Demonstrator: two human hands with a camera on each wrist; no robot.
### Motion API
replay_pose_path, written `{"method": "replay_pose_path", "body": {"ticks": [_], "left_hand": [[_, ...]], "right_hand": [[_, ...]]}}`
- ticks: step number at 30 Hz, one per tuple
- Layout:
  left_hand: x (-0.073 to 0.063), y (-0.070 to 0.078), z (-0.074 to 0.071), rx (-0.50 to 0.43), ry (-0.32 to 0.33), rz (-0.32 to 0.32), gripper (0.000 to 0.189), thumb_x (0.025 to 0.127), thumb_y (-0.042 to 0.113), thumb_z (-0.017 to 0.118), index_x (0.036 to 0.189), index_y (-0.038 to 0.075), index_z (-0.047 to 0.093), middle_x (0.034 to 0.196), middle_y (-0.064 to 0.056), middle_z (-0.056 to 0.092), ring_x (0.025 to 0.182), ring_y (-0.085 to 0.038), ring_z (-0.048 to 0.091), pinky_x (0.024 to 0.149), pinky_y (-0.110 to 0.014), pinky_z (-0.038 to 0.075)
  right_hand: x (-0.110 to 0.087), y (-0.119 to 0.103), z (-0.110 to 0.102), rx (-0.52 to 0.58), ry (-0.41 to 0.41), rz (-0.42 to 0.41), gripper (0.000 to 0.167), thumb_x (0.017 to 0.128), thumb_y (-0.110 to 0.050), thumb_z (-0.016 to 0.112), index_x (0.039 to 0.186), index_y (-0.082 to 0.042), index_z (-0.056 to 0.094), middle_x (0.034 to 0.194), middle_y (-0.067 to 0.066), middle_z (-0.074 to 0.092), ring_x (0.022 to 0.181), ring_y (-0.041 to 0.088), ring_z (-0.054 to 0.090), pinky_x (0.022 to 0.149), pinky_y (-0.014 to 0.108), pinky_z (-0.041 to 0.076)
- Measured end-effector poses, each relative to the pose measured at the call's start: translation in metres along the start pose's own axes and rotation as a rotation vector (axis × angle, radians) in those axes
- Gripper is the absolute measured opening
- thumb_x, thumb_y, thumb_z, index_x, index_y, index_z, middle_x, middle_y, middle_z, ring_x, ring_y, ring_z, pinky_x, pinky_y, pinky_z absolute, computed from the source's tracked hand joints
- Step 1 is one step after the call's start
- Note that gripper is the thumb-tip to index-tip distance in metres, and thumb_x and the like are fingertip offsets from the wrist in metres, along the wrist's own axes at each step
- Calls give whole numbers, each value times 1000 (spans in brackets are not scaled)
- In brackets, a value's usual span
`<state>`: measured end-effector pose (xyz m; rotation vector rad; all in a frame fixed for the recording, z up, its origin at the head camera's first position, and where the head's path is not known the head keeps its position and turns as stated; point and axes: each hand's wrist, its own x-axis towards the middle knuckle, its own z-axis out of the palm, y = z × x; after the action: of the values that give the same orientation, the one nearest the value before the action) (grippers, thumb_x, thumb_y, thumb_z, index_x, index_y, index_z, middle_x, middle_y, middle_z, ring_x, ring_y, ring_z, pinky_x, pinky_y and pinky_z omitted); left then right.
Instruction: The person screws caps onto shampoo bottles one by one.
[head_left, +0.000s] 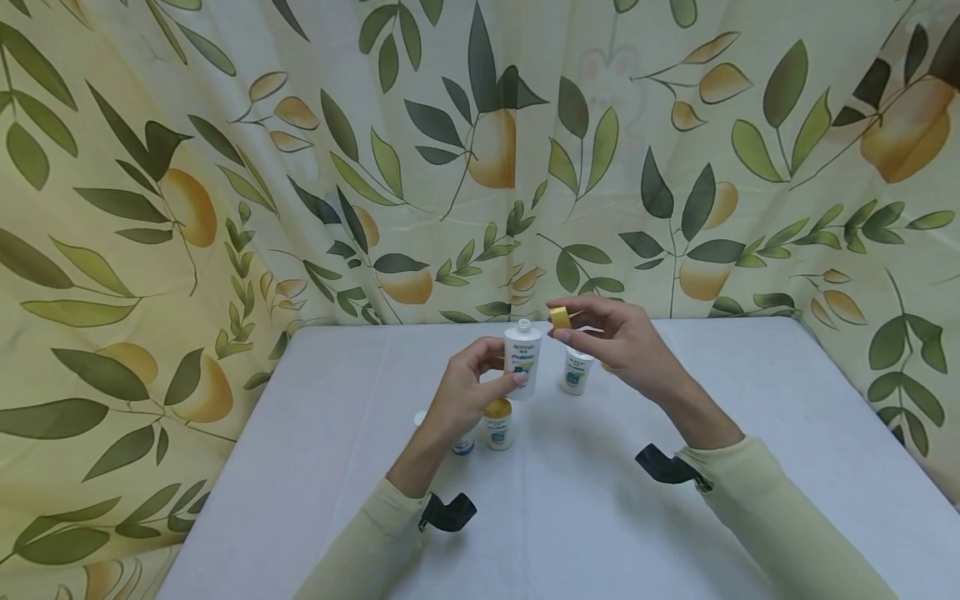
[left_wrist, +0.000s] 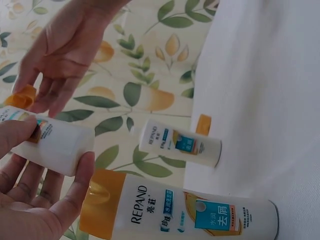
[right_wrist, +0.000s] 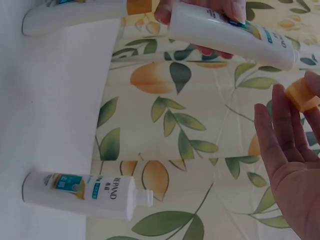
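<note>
I see the left hand gripping an uncapped white bottle above the table; the right hand pinches a yellow cap, apart from the bottle, near its top.

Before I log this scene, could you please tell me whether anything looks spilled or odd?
No spill shows, but the far standing bottle looks odd: uncapped like the held bottle, with an orange cap on the table near it.

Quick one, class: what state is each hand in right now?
Left hand: closed, holding an uncapped white bottle.
Right hand: closed, pinching a yellow cap.
</note>
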<state>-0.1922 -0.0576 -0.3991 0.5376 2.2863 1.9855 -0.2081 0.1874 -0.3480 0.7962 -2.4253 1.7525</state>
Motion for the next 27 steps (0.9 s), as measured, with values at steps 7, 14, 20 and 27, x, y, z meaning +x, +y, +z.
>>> {"method": "replay_pose_path", "body": {"ticks": [7,14,20,27], "left_hand": [[-1,2,4,4,-21,31,40,93,12,75,130,12,62,128,-2,64,112,-22,60,98,-40,54],[-1,3,6,19,-27,54,40,93,10,75,130,11,62,127,-2,64,112,-20,61,103,-42,50],[0,1,8,5,-41,52,40,93,13,75,131,12,61,128,-2,63,112,-21,60,104,-46,50],[1,2,9,0,-38,56,40,93,14,75,131,13,62,128,-1,64,112,-21,61,107,-49,47]], "right_hand": [[4,-4,6,-13,16,-14,39,96,-11,71,134,-4,62,126,11,65,112,17,65,96,23,55],[7,-8,9,9,28,-26,36,95,-10,72,131,-5,64,127,10,64,114,19,65,97,25,55],[8,-10,11,8,16,-38,34,95,-8,72,128,-6,67,126,8,65,111,20,65,94,25,56],[9,-10,11,-17,9,-71,32,94,-6,72,126,-8,69,125,5,67,109,19,65,95,24,56]]}}
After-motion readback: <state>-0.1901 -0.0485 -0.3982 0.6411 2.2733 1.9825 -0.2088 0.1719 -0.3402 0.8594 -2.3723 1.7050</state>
